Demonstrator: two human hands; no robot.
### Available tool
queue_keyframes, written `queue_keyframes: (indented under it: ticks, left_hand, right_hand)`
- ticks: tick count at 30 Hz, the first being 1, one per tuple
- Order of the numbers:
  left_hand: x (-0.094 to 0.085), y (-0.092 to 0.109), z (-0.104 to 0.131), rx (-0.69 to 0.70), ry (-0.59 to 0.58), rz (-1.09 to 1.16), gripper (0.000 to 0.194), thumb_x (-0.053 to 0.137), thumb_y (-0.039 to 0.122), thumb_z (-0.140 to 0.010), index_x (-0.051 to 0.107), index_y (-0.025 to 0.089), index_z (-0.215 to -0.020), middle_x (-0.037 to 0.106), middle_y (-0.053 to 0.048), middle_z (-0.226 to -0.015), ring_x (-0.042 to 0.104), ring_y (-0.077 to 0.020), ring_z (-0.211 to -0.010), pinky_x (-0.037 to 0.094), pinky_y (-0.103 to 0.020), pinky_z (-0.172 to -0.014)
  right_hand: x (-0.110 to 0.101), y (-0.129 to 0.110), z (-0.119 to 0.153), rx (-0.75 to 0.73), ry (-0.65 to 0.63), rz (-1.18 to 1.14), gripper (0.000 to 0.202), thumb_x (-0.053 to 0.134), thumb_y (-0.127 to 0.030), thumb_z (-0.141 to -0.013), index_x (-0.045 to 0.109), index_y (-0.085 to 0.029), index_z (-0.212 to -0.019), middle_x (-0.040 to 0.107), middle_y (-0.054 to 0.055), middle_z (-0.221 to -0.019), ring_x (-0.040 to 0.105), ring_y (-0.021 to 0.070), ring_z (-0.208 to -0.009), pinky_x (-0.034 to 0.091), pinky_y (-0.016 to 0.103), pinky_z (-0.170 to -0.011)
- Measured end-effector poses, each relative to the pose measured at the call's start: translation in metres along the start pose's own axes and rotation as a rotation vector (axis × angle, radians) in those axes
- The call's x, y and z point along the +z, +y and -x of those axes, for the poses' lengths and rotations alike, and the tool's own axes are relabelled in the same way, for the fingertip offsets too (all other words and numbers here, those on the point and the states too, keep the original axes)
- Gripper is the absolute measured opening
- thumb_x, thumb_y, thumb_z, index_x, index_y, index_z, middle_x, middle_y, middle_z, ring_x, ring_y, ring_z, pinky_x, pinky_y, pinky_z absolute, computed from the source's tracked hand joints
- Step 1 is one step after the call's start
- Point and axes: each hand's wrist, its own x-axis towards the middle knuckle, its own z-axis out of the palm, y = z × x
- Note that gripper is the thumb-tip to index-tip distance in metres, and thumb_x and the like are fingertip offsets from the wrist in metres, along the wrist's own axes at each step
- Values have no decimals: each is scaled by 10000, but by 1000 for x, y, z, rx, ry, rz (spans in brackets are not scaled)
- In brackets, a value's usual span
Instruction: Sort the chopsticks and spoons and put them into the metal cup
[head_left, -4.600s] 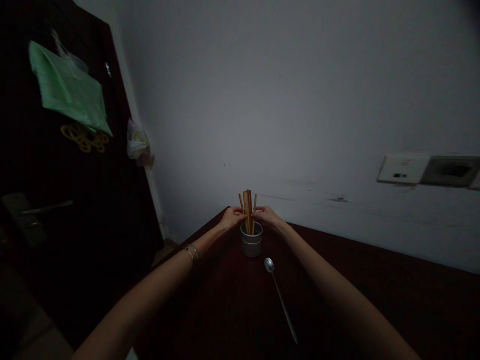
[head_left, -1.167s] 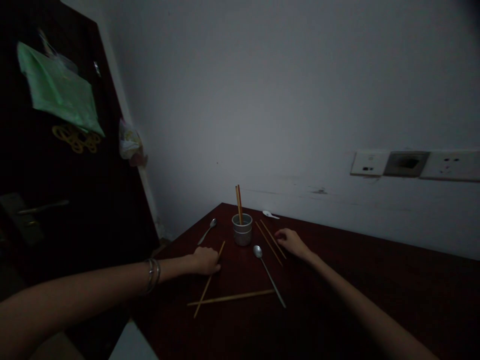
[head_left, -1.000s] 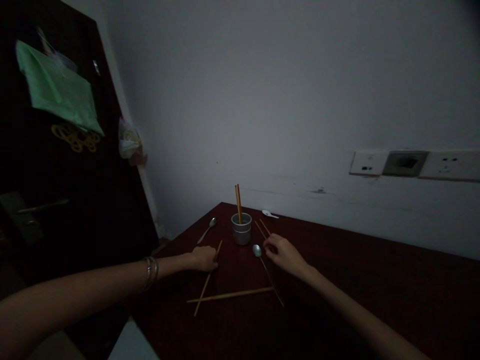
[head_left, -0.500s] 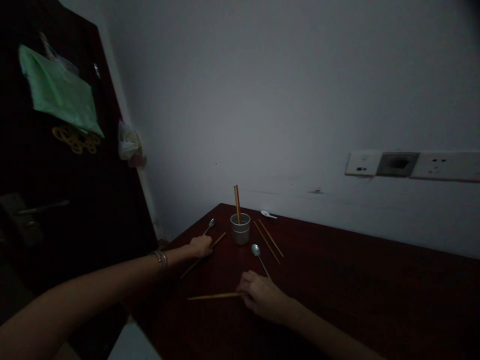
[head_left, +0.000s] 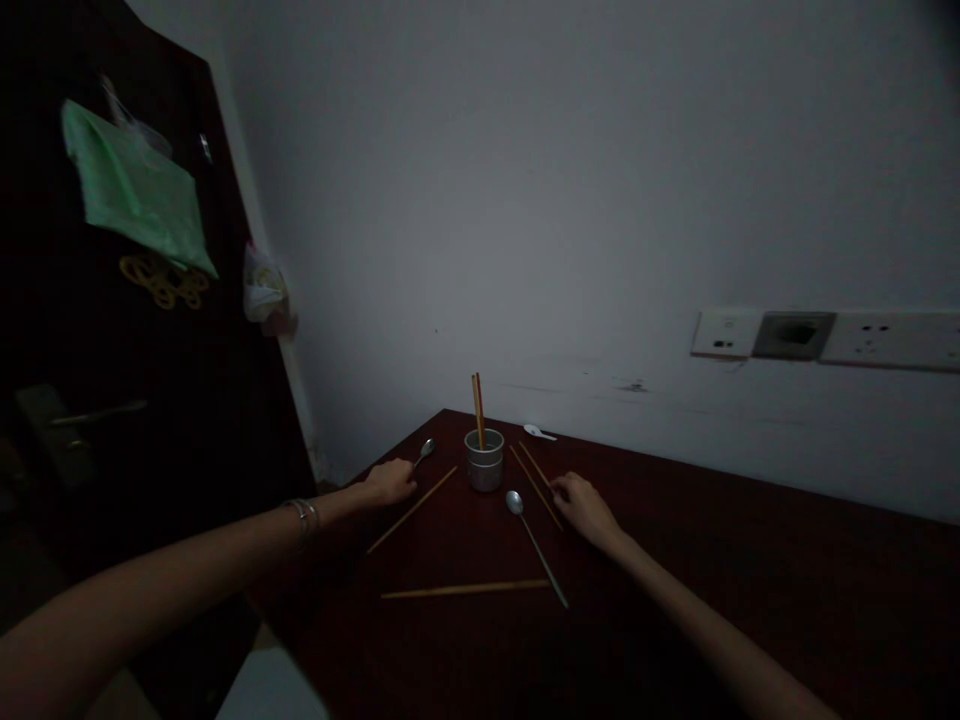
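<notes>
Lower centre: yellow-brown wooden chopstick (head_left: 465, 589), flat, right end at or near long-handled silver metal spoon (head_left: 541, 555) — mind that crossing. Right of centre: right hand (head_left: 590, 512) curled at outer of two slanted wooden chopsticks (head_left: 535, 466), can't tell if pinching; nudge lightly, spare inner one. Centre-left: left hand (head_left: 391, 480) over handle of short silver metal spoon (head_left: 427, 449), grip hidden, can't tell — keep clear of grey metal cup (head_left: 485, 472).

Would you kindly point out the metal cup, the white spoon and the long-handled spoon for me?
Metal cup (head_left: 485, 470): head view, on its outer side wall.
White spoon (head_left: 533, 431): head view, on its bowl.
Long-handled spoon (head_left: 514, 502): head view, on its bowl.
</notes>
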Motion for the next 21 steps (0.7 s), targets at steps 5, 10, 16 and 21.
queue_keyframes:
  ticks: [5, 10, 16, 21]
  left_hand:
    - [3, -8, 8, 11, -14, -22, 254, 455, 283, -737, 636, 143, -848, 647, -137, -952, 623, -245, -848, 476, -299, -690]
    - [6, -7, 6, 20, -24, -31, 262, 459, 295, -734, 639, 146, -854, 647, -129, -949, 620, -232, -859, 472, -279, -690]
    - [-3, -2, -6, 29, 55, 61, 244, 466, 311, -746, 621, 162, -863, 645, -105, -941, 616, -215, -848, 455, -264, -686]
    - [-20, 16, -33, 112, 243, 342, 286, 441, 322, -794, 579, 134, -959, 632, -90, -948, 594, -180, -851, 439, -255, -732]
  right_hand:
    - [12, 23, -17, 112, -59, 43, 194, 498, -203, -763, 650, -168, -879, 655, 88, -865, 616, 192, -841, 410, 248, -704]
    - [21, 19, -38, 179, -82, 28, 144, 540, -210, -739, 663, -145, -775, 664, 103, -805, 632, 194, -794, 409, 237, -661]
    - [27, 18, -59, 213, -78, -20, 194, 569, -255, -711, 664, -139, -836, 672, 98, -824, 633, 192, -794, 423, 230, -643]
    - [23, 19, -59, 178, -6, -66, 368, 521, -293, -748, 599, -124, -1065, 646, 129, -987, 610, 212, -905, 431, 255, -715]
